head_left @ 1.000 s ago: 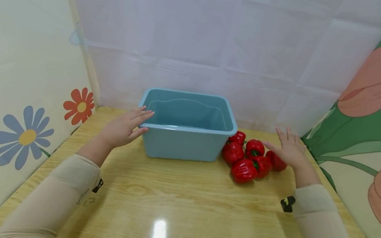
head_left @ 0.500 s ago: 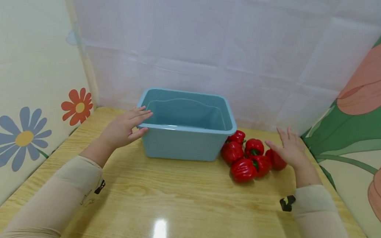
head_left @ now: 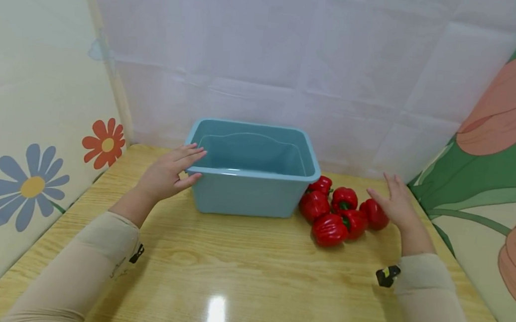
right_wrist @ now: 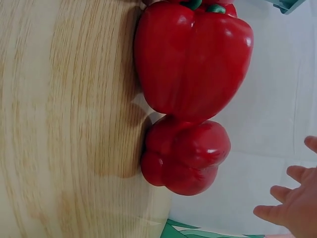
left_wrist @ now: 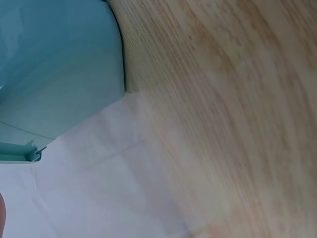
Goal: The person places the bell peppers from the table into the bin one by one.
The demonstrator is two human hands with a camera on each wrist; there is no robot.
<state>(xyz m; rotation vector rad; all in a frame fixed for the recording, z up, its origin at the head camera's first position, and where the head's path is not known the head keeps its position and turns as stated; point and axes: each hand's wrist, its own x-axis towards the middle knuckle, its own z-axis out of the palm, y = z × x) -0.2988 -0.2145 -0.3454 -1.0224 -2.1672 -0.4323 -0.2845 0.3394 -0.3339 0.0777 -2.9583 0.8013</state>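
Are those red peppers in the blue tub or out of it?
Out: the red bell peppers lie clustered on the wooden table beside the blue tub, near the right hand.

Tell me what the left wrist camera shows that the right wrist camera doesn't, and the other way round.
Only the left wrist view shows the base of the blue bin meeting the wooden table, plus a sliver of the left hand.
Only the right wrist view shows red peppers, part of the right hand and some green print at the bottom.
Both share the table, white backdrop and bin, mostly cropped in the right one.
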